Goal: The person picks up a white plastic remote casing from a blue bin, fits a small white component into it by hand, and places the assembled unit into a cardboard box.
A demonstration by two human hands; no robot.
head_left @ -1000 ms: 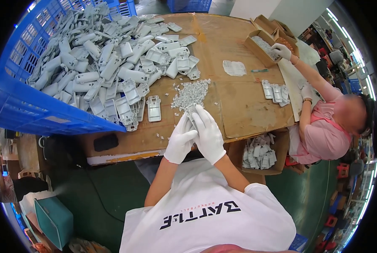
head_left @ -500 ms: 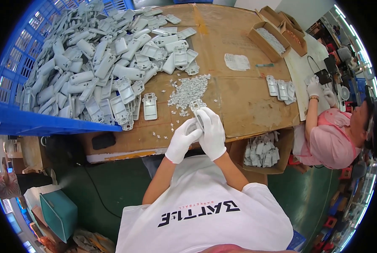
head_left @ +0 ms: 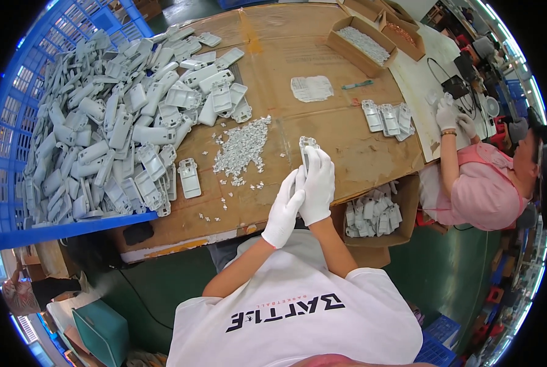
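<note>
In white gloves, my two hands meet in front of me at the table's near side. My right hand (head_left: 318, 186) is closed round a pale grey plastic housing (head_left: 309, 144), whose hollow upper end sticks out past the fingers. My left hand (head_left: 285, 208) is closed against its lower part, which the gloves hide. To the left lies a heap of tiny whitish parts (head_left: 241, 147), with a few strays. Beyond it, a single housing (head_left: 189, 178) lies open side up on the cardboard-covered table (head_left: 359, 159).
A big blue crate (head_left: 71, 233) spills a pile of housings (head_left: 120, 122) at left. Several housings (head_left: 388, 117) lie at right, near a paper sheet (head_left: 311, 88) and a carton of small parts (head_left: 360, 46). Below the edge sits a filled carton (head_left: 408, 227). A co-worker (head_left: 481, 183) works at right.
My hands, with the housing between them, have shifted right, away from the heap of tiny parts. The whole view has turned somewhat, so the table appears shifted.
</note>
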